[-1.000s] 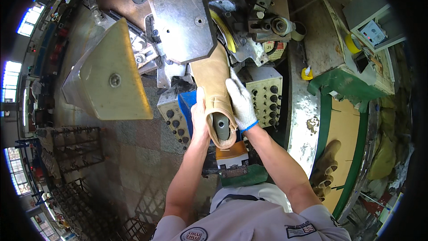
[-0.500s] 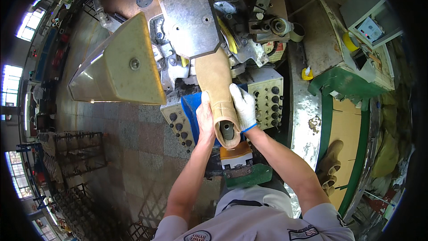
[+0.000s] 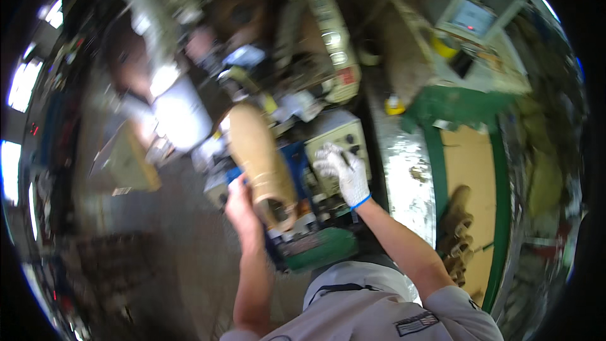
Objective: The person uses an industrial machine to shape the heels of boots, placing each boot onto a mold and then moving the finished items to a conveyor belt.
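A tan boot (image 3: 255,151) lies along the middle, toe toward the machine and open top toward me. My bare left hand (image 3: 240,206) grips the left side of its shaft; motion blurs the fingers, and some are hidden by the boot. My right hand (image 3: 345,169), in a white knit glove with a blue cuff edge, is away from the boot with nothing in it. Its fingers are bent but apart, over the cream control panel (image 3: 346,127) with dark knobs. Blurred machine parts (image 3: 183,113) stand beyond the toe.
A pale lamp-like hood (image 3: 129,163) is at the left. Close to my body is a green pad (image 3: 320,248). Several tan boots (image 3: 456,221) rest on a green-edged conveyor (image 3: 470,158) at the right. A grey shelf box (image 3: 483,6) stands at the far right.
My right hand has come off the boot and moved over the panel. The machine's metal plate no longer covers the boot's toe. My view has swung, blurring the picture.
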